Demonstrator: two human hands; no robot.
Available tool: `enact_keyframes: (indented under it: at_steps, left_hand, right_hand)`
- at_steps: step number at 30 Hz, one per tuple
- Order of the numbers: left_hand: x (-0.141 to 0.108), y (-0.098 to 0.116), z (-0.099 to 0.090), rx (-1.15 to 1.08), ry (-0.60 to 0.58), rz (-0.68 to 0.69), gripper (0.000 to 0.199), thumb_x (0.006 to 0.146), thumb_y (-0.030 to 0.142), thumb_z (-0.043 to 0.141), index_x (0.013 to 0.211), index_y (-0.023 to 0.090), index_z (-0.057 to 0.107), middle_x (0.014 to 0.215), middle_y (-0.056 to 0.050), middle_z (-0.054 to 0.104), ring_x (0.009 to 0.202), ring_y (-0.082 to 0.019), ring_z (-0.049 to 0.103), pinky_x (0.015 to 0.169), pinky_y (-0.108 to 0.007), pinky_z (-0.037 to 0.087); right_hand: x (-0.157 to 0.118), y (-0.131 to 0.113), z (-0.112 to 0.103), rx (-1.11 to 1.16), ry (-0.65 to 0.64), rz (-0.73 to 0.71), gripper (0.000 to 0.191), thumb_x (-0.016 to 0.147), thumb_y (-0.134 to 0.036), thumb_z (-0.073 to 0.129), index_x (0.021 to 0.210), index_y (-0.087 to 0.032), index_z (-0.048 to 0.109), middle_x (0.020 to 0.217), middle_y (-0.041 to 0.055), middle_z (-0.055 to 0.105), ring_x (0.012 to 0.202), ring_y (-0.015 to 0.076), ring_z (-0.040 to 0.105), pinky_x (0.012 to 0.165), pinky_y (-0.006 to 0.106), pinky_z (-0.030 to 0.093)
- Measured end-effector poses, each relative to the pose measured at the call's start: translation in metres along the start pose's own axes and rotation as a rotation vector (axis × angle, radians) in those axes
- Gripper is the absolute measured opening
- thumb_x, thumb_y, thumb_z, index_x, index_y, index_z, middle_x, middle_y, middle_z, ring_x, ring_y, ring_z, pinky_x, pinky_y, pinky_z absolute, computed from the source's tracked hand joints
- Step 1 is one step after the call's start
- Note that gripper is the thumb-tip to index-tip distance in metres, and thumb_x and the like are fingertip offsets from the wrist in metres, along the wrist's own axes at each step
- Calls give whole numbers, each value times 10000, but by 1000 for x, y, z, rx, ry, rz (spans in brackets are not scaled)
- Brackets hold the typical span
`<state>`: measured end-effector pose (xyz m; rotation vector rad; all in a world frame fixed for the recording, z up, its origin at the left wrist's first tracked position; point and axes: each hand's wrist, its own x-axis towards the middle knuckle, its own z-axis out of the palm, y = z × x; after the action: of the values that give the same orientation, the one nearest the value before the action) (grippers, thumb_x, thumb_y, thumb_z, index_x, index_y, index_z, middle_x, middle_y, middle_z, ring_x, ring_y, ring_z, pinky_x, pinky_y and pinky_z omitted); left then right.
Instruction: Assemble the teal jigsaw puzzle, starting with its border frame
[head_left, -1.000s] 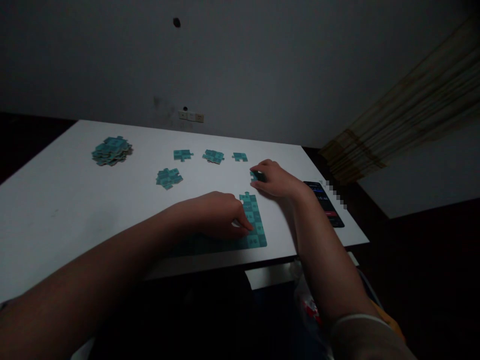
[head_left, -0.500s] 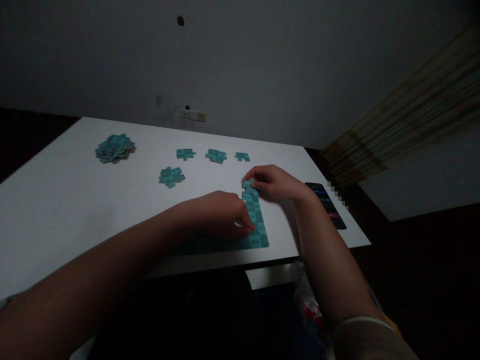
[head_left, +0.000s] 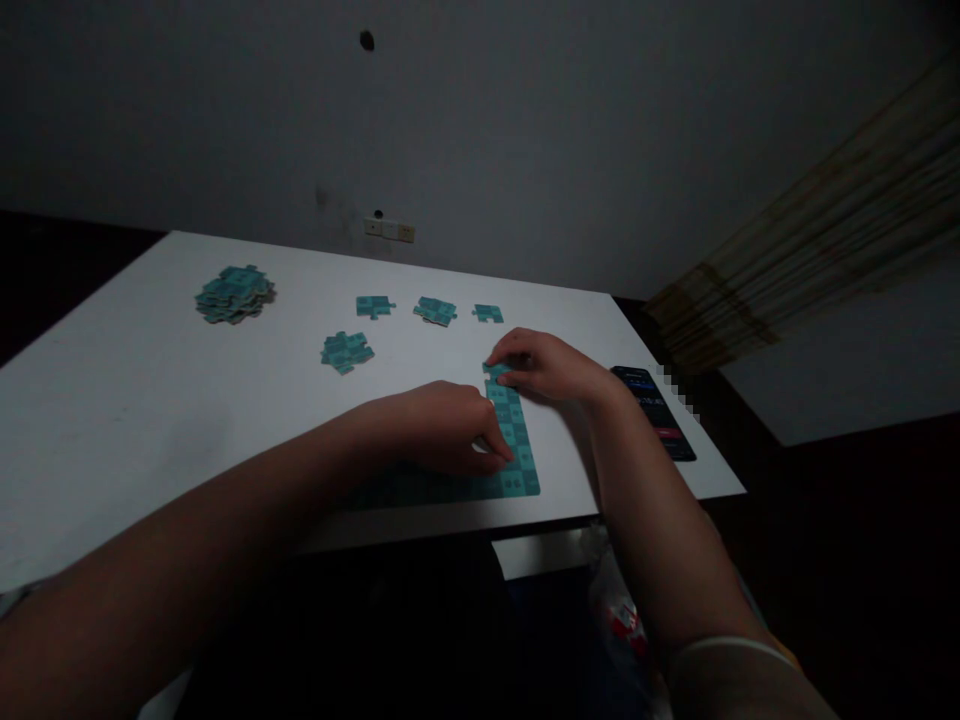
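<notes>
Joined teal puzzle pieces (head_left: 520,470) lie flat along the near edge of the white table, with a strip running away from me at the right. My left hand (head_left: 457,430) rests on this strip near its lower corner, thumb and fingertips pressed together against it. Whether anything sits between those fingertips is hidden. At the strip's far end, my right hand (head_left: 536,362) grips a puzzle piece (head_left: 492,372) between thumb and fingers. That piece lies in line with the strip, touching it. My left forearm covers part of the joined pieces.
A stack of puzzle pieces (head_left: 235,294) stands at the far left. Smaller groups (head_left: 346,351) (head_left: 435,311) and single pieces (head_left: 374,306) (head_left: 488,313) lie farther back. A phone (head_left: 656,410) is right of my right wrist. The table (head_left: 150,400) meets a wall with sockets (head_left: 389,230).
My right hand has lowered the puzzle piece, turning it from overlapping the strip's end at an angle to lying in line with it. My left hand has stayed in place.
</notes>
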<state>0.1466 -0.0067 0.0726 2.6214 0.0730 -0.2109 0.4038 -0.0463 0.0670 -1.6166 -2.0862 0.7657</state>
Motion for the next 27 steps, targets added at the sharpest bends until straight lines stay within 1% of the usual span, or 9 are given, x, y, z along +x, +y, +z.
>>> enact_keyframes:
  at_steps: [4, 7, 9, 11, 13, 15, 20, 25, 27]
  left_hand:
    - [0, 1, -1, 3, -1, -1, 322, 1080, 348, 748, 1354, 407, 906, 907, -60, 874, 742, -211, 708, 844, -379, 576]
    - [0, 1, -2, -8, -14, 1, 330, 1083, 342, 740, 1363, 404, 903, 914, -58, 877, 742, -211, 710, 853, -380, 578]
    - [0, 2, -3, -11, -17, -7, 331, 1081, 337, 738, 1359, 401, 905, 929, -57, 882, 741, -209, 712, 844, -379, 575]
    - [1, 3, -4, -14, -16, -20, 329, 1072, 341, 747, 1353, 405, 907, 938, -51, 886, 741, -205, 715, 831, -369, 568]
    - [0, 3, -4, -18, -12, -33, 327, 1066, 346, 754, 1348, 405, 909, 949, -46, 891, 746, -201, 720, 822, -355, 556]
    - [0, 4, -4, -19, -7, -40, 326, 1066, 347, 750, 1345, 403, 910, 958, -40, 895, 744, -197, 721, 812, -345, 540]
    - [-1, 4, -4, -5, -3, -22, 318, 1071, 365, 740, 1333, 418, 911, 1014, -20, 909, 774, -200, 739, 792, -327, 508]
    - [-1, 4, -2, 4, 15, -22, 308, 1063, 354, 751, 1316, 407, 919, 981, -31, 903, 782, -211, 739, 774, -338, 501]
    - [-1, 3, -2, 0, 11, -14, 314, 1065, 350, 747, 1323, 405, 917, 981, -36, 903, 767, -205, 730, 775, -340, 505]
  right_hand:
    - [1, 5, 1, -28, 7, 9, 233, 919, -300, 876, 1151, -286, 885, 1241, 111, 816, 1138, 307, 747, 1062, 468, 596]
    - [9, 18, 5, -95, 191, 74, 288, 1043, -415, 760, 1264, -259, 862, 1267, 140, 821, 1099, 321, 744, 1027, 493, 602]
    - [19, 31, 10, -190, 369, 111, 397, 1139, -449, 598, 1397, -242, 817, 1404, 169, 800, 1244, 356, 724, 1133, 539, 570]
    - [31, 44, 18, -297, 451, 113, 496, 1176, -417, 487, 1564, -226, 730, 1611, 179, 720, 1475, 382, 632, 1280, 580, 477]
    - [41, 54, 25, -371, 411, 101, 561, 1174, -365, 453, 1683, -213, 634, 1765, 166, 611, 1625, 395, 519, 1360, 615, 390]
    - [47, 58, 29, -409, 347, 93, 574, 1167, -339, 452, 1707, -227, 613, 1807, 143, 575, 1663, 418, 475, 1374, 659, 361]
    - [49, 54, 27, -424, 327, 72, 419, 1136, -355, 564, 1490, -237, 753, 1590, 141, 756, 1556, 453, 543, 1334, 696, 399]
    - [50, 47, 25, -400, 335, 42, 330, 1082, -235, 609, 1369, -221, 771, 1673, 149, 688, 1629, 439, 464, 1339, 653, 401]
    - [50, 45, 25, -371, 325, 36, 344, 1050, -173, 614, 1347, -243, 772, 1567, 142, 748, 1596, 421, 491, 1327, 634, 410]
